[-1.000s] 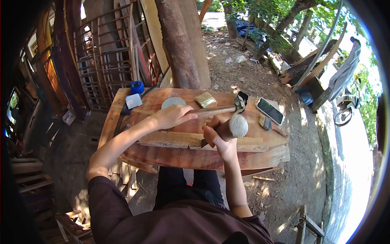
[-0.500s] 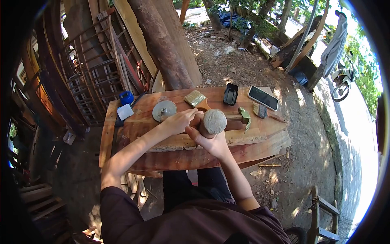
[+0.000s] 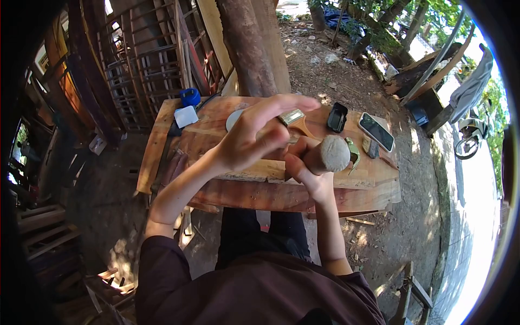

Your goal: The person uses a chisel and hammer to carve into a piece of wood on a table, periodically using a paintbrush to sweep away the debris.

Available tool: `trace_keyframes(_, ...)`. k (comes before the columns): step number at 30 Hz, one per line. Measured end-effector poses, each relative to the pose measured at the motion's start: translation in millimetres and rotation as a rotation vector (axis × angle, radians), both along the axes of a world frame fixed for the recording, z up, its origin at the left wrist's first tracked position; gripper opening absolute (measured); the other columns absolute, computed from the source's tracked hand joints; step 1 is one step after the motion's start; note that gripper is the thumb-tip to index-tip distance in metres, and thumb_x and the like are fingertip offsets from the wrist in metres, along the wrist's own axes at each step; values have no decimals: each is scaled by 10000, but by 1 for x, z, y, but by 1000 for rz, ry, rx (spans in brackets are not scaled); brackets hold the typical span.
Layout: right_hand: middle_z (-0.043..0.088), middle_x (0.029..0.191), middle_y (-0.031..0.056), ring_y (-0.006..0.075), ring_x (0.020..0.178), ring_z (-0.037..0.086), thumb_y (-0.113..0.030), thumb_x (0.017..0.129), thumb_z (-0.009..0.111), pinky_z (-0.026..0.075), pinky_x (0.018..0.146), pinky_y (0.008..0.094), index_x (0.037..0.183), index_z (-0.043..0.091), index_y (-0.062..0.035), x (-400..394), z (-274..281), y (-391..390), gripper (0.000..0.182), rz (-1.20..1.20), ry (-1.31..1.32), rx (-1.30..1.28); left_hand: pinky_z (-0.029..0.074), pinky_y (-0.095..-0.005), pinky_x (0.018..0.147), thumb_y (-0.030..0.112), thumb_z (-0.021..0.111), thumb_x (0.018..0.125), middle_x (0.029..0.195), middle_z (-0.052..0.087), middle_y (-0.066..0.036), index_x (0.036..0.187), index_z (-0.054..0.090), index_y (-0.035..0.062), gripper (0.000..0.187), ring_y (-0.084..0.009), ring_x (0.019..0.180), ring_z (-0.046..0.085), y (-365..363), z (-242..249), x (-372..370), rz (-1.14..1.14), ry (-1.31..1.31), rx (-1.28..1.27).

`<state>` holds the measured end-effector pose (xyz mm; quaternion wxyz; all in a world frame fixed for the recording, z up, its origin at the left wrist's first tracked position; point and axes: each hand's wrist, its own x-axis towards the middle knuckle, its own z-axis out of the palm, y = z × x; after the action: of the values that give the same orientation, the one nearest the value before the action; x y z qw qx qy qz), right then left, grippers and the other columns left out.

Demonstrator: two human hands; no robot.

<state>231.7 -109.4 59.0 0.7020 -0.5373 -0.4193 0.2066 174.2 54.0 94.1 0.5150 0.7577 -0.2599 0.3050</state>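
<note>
My right hand [image 3: 310,174] is wrapped around a thick, round wooden piece that looks like a mallet [image 3: 336,154], its pale, worn end facing up toward me. Most of its length is hidden by my fingers and the viewing angle. Raised to the left of it, my left hand [image 3: 250,136] holds nothing, with thumb and fingers apart. Behind that hand a grey disc [image 3: 233,120] is partly covered, and a wide paintbrush [image 3: 292,117] lies close to the fingertips. A claw hammer [image 3: 353,154] shows just right of the mallet.
On the wooden table [image 3: 244,193] lie a plank [image 3: 260,170], a black case [image 3: 337,117], a phone [image 3: 376,131], a second brush [image 3: 371,147], a blue object [image 3: 189,97] and a white block [image 3: 186,116]. A tree trunk [image 3: 249,49] stands behind the table.
My left hand has come off the mallet and lifted up and leftward, its fingers opening. The mallet stays in my right hand, now tilted more to the right. The camera view has shifted.
</note>
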Motion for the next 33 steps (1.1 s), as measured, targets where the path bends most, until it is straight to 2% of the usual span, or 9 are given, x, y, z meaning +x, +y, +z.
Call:
trace_keyframes(6, 559, 852, 31, 120, 815, 546, -77, 784, 691, 445, 712, 269, 961, 557, -22, 1, -9, -4, 229, 29, -100, -235, 493, -294, 709, 371, 719, 834, 990, 670, -99, 1256, 481, -3, 613, -135, 740, 647, -56, 42, -17, -26, 155, 167)
trace_keyframes(9, 540, 1023, 58, 150, 954, 532, -98, 803, 679, 437, 807, 291, 1088, 522, -23, 6, -10, -14, 333, 23, -214, -346, 494, -301, 824, 148, 806, 754, 1178, 594, -85, 1202, 516, 15, 550, -147, 804, 661, -65, 32, -9, -74, 152, -189)
trace_keyframes(13, 515, 1251, 93, 190, 1140, 514, -126, 829, 663, 426, 934, 319, 1257, 477, -25, 16, -10, -34, 478, 0, -366, -492, 478, -242, 756, 122, 802, 756, 1035, 625, -55, 1031, 576, 19, 372, -91, 765, 624, -70, 15, -2, 123, 19, -176)
trace_keyframes(14, 584, 1089, 117, 221, 977, 584, -76, 778, 703, 479, 847, 336, 1153, 530, 2, 23, -18, -38, 421, -34, -494, -449, 472, -237, 699, 159, 814, 752, 961, 641, -45, 975, 599, 25, 338, -82, 734, 614, -73, 6, 5, 129, -48, -256)
trace_keyframes(18, 561, 1224, 139, 252, 1176, 519, -96, 844, 629, 410, 995, 381, 1259, 495, -8, 29, 29, -60, 445, 251, -623, -744, 458, -248, 597, 239, 816, 757, 740, 648, -23, 803, 623, 44, 278, -100, 667, 608, -70, 6, -4, 70, 141, -248)
trace_keyframes(21, 588, 1174, 137, 259, 1124, 556, -81, 822, 646, 425, 976, 383, 1233, 521, 3, 39, 12, -68, 438, 25, -374, -601, 429, -296, 526, 193, 809, 748, 650, 612, -84, 813, 587, -17, 312, -110, 567, 552, -71, 2, -3, 94, 15, -270)
trace_keyframes(23, 573, 1063, 136, 311, 985, 579, -95, 780, 660, 473, 827, 383, 1147, 566, 2, 54, -17, -61, 391, -322, -833, -686, 427, -296, 526, 189, 808, 748, 641, 607, -84, 803, 583, -14, 309, -110, 565, 550, -70, 1, -2, 76, 18, -275)
trace_keyframes(27, 586, 1046, 135, 324, 976, 569, -204, 763, 687, 436, 879, 411, 1145, 576, -54, 78, -49, -27, 425, -460, -1289, -637, 425, -283, 521, 217, 807, 759, 624, 601, -71, 772, 576, 1, 317, -99, 562, 550, -71, -2, 0, 67, 0, -282)
trace_keyframes(33, 612, 1023, 160, 342, 964, 606, -209, 765, 690, 461, 810, 433, 1118, 578, -40, 87, -46, -18, 407, -290, -812, -464, 423, -257, 510, 271, 797, 783, 636, 610, -52, 766, 588, 18, 329, -73, 571, 561, -73, -2, -3, 103, 21, -319)
